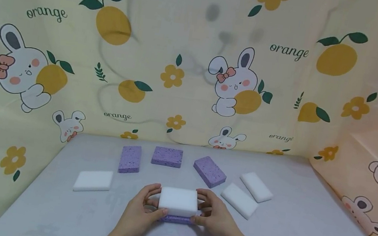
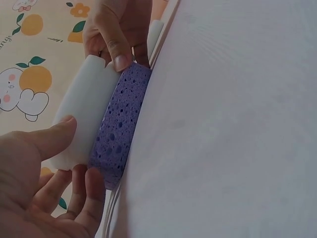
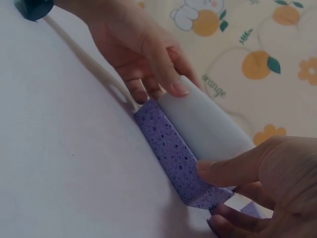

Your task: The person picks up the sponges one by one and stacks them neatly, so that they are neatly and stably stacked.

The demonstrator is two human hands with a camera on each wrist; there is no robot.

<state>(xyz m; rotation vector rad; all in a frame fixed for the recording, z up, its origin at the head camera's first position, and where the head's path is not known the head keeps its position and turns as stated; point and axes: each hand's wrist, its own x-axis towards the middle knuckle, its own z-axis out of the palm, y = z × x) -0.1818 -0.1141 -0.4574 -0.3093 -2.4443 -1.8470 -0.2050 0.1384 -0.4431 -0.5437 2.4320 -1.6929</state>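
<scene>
In the head view a white sponge block [image 1: 179, 201] lies flat over a purple sponge [image 1: 176, 219], near the front middle of the table. My left hand [image 1: 141, 210] grips the left end of the white block, its thumb [image 2: 62, 134] along the near edge. At the opposite end my right hand [image 1: 216, 215] holds the same block, thumb at the near corner where white meets purple. Both wrist views show the purple sponge's pitted long side resting on the table below the white block. Several fingertips reach down beside the purple sponge's ends.
Behind my hands lie three purple sponges, at left [image 1: 130, 159], middle [image 1: 167, 157] and right [image 1: 209, 171]. One white block [image 1: 93, 181] is at the left; two more, a nearer one [image 1: 239, 200] and a farther one [image 1: 256, 187], sit at the right. A patterned curtain [image 1: 195, 74] borders the table.
</scene>
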